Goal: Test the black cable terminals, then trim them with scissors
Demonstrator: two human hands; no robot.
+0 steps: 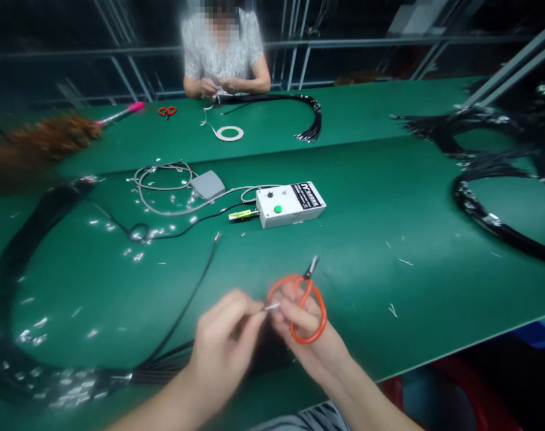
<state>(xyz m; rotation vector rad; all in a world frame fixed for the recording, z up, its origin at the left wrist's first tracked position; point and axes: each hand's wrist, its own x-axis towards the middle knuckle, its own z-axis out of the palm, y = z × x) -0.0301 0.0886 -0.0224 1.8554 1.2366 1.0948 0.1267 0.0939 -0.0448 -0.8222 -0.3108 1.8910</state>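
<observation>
On your side of the white box (290, 205), your left hand (227, 335) pinches a wire tip (272, 307), and your right hand (302, 316) holds orange scissors (309, 283).

Black cables (162, 370) partly behind left hand (227, 338)

One view: head cam, worn by the person, looks fwd & down across the green desk (357, 263). Wearer's fingers (241, 306) v. close, just below ctr; forearms (357, 383) come in from bottom edge. Wide FOV: near desk edge shows at lower R, co-worker (227, 54) opp. at top, farther off, facing cam.
</observation>
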